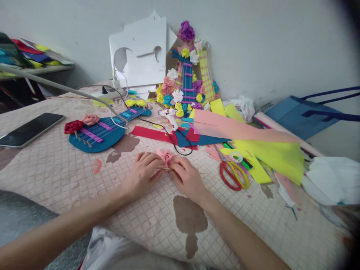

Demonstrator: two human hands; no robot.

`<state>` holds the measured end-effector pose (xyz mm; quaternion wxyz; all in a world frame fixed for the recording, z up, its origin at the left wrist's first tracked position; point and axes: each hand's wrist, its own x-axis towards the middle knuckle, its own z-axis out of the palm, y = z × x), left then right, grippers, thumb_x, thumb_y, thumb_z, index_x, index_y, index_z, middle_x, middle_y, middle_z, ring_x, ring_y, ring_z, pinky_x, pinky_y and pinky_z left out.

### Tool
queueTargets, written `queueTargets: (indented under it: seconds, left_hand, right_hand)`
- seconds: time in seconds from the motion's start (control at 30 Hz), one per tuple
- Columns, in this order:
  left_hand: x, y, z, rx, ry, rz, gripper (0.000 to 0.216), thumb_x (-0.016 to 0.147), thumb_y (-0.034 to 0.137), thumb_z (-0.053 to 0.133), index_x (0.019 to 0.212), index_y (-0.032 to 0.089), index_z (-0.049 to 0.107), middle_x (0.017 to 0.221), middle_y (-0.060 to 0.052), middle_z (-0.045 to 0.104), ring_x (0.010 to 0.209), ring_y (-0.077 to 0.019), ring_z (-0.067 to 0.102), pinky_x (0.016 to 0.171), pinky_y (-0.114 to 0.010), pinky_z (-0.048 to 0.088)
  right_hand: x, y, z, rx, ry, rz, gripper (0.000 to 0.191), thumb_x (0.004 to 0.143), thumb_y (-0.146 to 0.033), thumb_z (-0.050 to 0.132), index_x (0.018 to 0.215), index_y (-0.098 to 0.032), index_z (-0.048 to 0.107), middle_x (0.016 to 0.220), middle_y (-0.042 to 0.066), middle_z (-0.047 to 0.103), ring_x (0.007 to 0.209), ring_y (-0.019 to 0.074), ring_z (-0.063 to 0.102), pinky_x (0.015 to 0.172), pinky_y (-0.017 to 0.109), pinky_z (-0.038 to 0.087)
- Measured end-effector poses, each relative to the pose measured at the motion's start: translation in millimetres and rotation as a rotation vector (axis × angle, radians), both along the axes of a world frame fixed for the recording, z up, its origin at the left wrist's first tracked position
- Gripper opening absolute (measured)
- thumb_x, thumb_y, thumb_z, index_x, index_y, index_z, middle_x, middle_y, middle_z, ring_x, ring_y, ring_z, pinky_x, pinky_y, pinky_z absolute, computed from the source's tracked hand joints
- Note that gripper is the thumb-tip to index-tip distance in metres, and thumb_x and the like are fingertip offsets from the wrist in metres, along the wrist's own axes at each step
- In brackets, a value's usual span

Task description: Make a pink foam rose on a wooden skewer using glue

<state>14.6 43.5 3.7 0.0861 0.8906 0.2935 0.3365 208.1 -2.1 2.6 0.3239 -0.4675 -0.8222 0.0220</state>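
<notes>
Broadly, bench [152, 217]: covered by a pale cloth patterned with a diamond grid and brown patches; its far side is strewn with coloured paper, and a blue guitar shape [114, 138] is laid to the left.

Left hand [144, 170]: curled, with the thin stick gripped between thumb and fingers at the flower's left; the exact fingertip contact is hidden.

Right hand [188, 176]: thumb and fingers pinched around the same stick at the flower's right.

Pink flower [166, 156]: held between the hands, near the middle of the bench; whether it is fixed to the stick cannot be told. Probably very light, soft and easily crushed or torn; best taken by its gathered base, with the petals spared.

Thin stick [161, 168]: extended sideways below the flower, past the right hand. Apparently stiff but snappable, and apt to be rolled; best pinched lightly beside the flower.
</notes>
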Motion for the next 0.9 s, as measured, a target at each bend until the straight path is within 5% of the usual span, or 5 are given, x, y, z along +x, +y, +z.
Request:
queueTargets:
  seconds: [0.9]
  left_hand:
    - [-0.3,3.0,-5.5,0.022,0.064,-0.025,0.010,0.089,0.018,0.052,0.087,0.020,0.061,0.090,-0.003,0.064,0.092,-0.0195,0.051,0.087,-0.039,0.032]
  right_hand:
    - [-0.9,1.9,-2.5,-0.027,-0.057,0.014,0.012,0.090,-0.018,0.049,0.097,-0.018,0.059,0.100,0.009,0.057,0.096,0.0217,0.054,0.079,0.034,0.051]
